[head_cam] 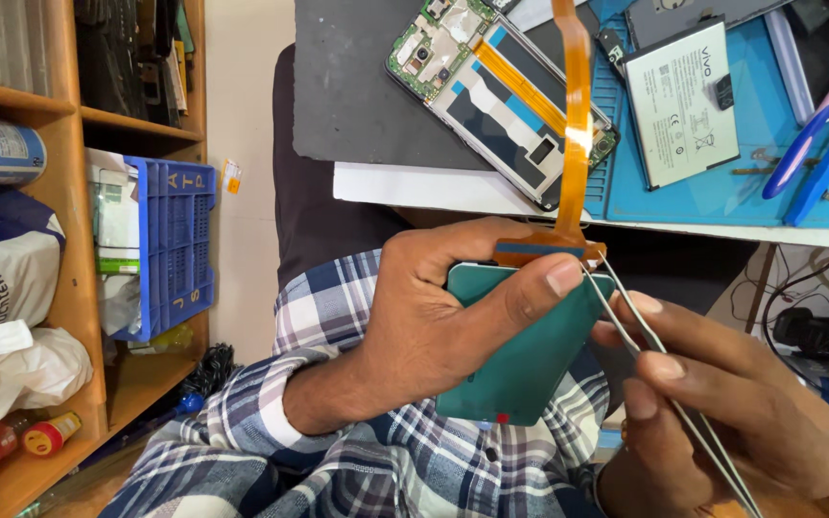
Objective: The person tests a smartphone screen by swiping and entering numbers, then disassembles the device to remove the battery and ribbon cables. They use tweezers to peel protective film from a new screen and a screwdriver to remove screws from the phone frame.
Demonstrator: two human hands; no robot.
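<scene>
Left hand grips teal panel; right hand fingers pinch tweezers at orange flex cable, connector apparently not yet freed.

The panel is teal green with a small red mark at its lower edge. The flex cable is orange. The tweezers are silver. The sleeve is plaid in navy, white and grey. The mat is blue, the battery white, the crate blue.
</scene>
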